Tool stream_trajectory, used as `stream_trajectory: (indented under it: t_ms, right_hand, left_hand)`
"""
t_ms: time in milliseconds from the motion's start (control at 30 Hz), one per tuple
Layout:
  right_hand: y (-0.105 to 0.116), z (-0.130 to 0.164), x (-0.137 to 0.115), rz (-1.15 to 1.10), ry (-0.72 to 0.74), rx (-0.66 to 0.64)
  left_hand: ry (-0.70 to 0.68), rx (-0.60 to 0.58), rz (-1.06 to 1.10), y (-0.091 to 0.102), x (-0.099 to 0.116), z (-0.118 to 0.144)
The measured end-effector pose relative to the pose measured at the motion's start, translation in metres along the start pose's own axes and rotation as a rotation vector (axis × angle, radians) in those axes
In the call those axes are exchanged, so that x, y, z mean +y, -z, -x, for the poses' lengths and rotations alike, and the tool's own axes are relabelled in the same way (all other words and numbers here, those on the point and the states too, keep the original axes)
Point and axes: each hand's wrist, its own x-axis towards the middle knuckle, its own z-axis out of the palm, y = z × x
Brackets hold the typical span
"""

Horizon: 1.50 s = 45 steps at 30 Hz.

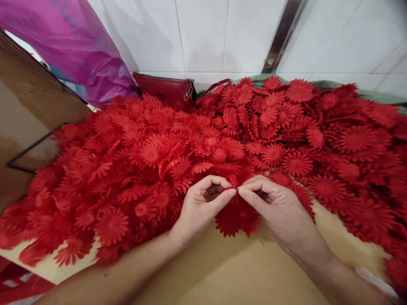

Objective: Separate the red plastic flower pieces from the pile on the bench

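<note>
My left hand point(201, 207) pinches a small bit of a red artificial flower petal piece point(229, 221) between thumb and forefinger. The tips of my right hand point(281, 212) are pinched together right beside it, almost touching the left fingertips. What lies between the right fingertips is too small to make out. Red daisy-shaped layers hang just below both hands, over the table. Around them spreads a big heap of red flower petal pieces point(149, 152), many with a small hole in the centre. More are stacked in a second heap point(295, 163) on the right.
The tan tabletop point(203, 271) shows in front of me. A red purse point(165, 90) with a strap leans at the white tiled wall point(203, 38). On the left stand a purple plastic bag point(85, 46) and a cardboard box point(28, 106). Something white point(375, 279) lies near my right forearm.
</note>
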Motion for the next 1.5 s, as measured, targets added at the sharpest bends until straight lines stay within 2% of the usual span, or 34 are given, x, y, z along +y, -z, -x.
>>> stream_trajectory:
  t_ms: [167, 367, 533, 700, 867, 967, 1167, 1333, 1400, 1500]
  right_hand:
    - [0.0, -0.001, -0.002, -0.03, -0.031, -0.024]
    - [-0.004, 0.001, -0.004, 0.152, 0.15, 0.084]
    - [0.002, -0.004, -0.003, 0.005, 0.031, -0.056]
    - [0.004, -0.005, -0.007, -0.058, -0.06, -0.103]
    - [0.001, -0.003, -0.006, 0.039, -0.027, -0.022]
    - [0.0, -0.002, -0.006, 0.052, -0.044, -0.018]
    - [0.002, -0.004, -0.011, -0.262, -0.137, 0.034]
    - [0.002, -0.006, -0.014, -0.334, -0.272, 0.03]
    - [0.001, -0.005, -0.014, -0.289, -0.252, 0.029]
    - [-0.002, -0.003, -0.012, -0.163, -0.14, 0.027]
  left_hand:
    - [0.02, 0.034, 0.013, 0.003, -0.002, -0.002]
    - [0.019, -0.014, 0.025, 0.003, -0.002, -0.001]
    - [0.052, -0.021, 0.041, 0.003, -0.002, -0.002]
    - [0.082, -0.035, 0.041, 0.004, -0.003, -0.002]
    - [0.072, -0.046, 0.03, 0.003, -0.003, -0.001]
    - [0.061, -0.051, 0.029, 0.003, -0.003, -0.001]
    - [0.059, -0.003, -0.022, 0.005, -0.003, -0.003]
    - [0.061, 0.044, -0.034, 0.007, -0.004, -0.003]
    - [0.055, 0.033, -0.012, 0.007, -0.004, -0.003]
    - [0.025, -0.01, 0.015, 0.006, -0.003, -0.002]
